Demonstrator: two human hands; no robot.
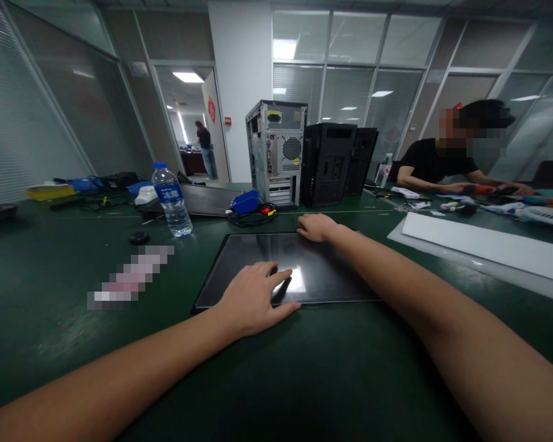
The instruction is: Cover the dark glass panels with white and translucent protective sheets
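Note:
A flat dark screen panel [332, 279] with a glossy face and thin black edge lies on the green table, reflecting a ceiling light. My left hand [253, 298] lies over its near left part, palm down, fingers spread and thumb stretched out along the near edge. At the panel's far edge is my right hand [317, 227], its fingers curled together. What those fingers pinch, if anything, is hidden. My right forearm crosses above the panel's right part and covers it.
Beyond the panel stand an opened computer case [288, 126] and black cases [329, 162]. A water bottle [170, 199], a black round object [139, 237] and a cable with a blue connector [245, 202] lie leftward. At right are a white board [488, 248] and a seated person [435, 162].

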